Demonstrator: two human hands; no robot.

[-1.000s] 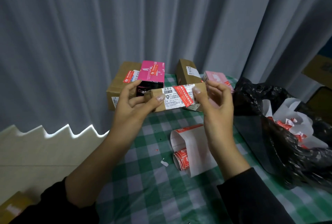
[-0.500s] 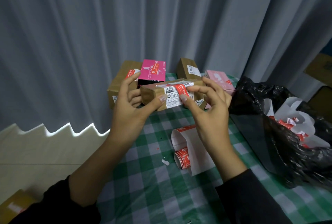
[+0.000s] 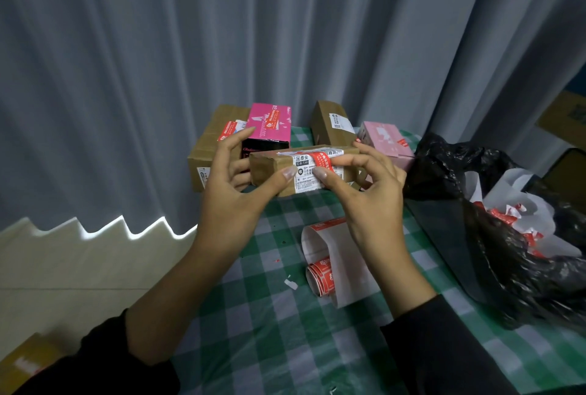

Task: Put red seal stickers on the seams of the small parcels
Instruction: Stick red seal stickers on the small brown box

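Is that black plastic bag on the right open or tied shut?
Open: the black plastic bag has a gaping mouth, and crumpled white backing paper with red scraps shows inside.

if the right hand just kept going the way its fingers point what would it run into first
The right hand meets the brown parcel at once: it pinches it, thumb and forefinger on the red seal sticker. Past the parcel the magenta box looks next, though depth is unclear.
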